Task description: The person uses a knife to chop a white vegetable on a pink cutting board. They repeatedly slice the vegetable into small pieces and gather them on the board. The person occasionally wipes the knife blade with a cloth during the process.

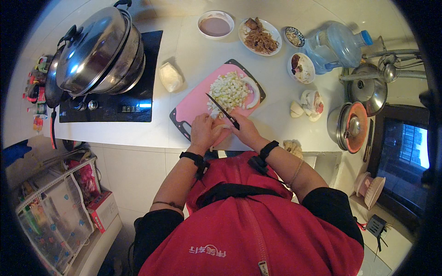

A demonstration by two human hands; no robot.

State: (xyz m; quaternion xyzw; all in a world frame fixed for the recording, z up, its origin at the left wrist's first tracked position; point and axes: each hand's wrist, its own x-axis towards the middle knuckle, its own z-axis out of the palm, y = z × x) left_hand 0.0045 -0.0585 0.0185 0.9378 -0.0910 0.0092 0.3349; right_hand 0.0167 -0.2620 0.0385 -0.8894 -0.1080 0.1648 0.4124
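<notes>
A pink cutting board (197, 98) with dark corners lies at a slant on the counter before me. Heaped on it are diced pale green-white vegetable pieces (226, 89), with a curved uncut strip (255, 92) along their right side. My right hand (246, 129) grips the black handle of a kitchen knife (220, 106), whose dark blade points up and left over the near edge of the heap. At the board's near side, my left hand (203, 131) holds down a pale vegetable piece (224, 126), which its fingers partly cover.
A large lidded steel pot (100, 51) stands on the black cooktop (146, 86) at left. Behind the board are a bowl of brownish liquid (215, 27) and a plate of shredded food (260, 38). A blue water jug (336, 46) lies at right, near a white bag (171, 76) across the board.
</notes>
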